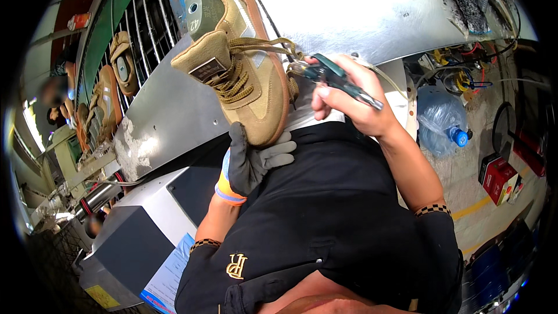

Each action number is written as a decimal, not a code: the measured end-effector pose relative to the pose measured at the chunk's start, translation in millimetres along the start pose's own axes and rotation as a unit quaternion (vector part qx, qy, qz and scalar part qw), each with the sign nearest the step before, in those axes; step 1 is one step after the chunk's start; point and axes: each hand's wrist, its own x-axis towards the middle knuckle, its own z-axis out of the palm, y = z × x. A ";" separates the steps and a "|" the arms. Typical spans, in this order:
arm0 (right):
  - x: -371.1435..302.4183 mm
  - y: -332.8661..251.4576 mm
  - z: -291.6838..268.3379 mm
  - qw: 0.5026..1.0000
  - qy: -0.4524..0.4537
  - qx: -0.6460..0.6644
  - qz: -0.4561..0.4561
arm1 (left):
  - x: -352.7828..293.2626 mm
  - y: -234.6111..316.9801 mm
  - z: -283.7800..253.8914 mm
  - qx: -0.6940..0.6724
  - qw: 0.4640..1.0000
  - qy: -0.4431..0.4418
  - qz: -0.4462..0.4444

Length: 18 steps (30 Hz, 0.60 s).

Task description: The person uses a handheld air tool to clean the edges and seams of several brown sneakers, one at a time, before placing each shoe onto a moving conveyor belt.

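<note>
A tan lace-up sneaker (pixel 256 104) with a brown gum sole and a grey-green shoe last (pixel 203 11) in its opening is in front of me, toe pointing toward my body. My left hand (pixel 256 160), in a grey glove with an orange and blue cuff, grips the toe, thumb on one side and fingers under it. My bare right hand (pixel 354 93) is closed around a dark green hand tool (pixel 349 86) with a lever and a metal end; its exact kind is unclear. The tool's far end is close to the loose laces (pixel 270 43) at the shoe's side.
More tan shoes (pixel 104 102) stand on a barred rack at the left. A light metal worktop (pixel 354 6) spans the far side. Right and low are a blue water jug (pixel 440 119) and a red box (pixel 499 179). A grey machine housing (pixel 131 250) stands at lower left; people are beyond the rack.
</note>
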 end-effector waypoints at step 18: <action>36.6 2.1 7.1 0.999 -0.003 -0.004 -0.033 | 9.9 -4.0 3.3 -0.026 0.999 -0.031 -0.024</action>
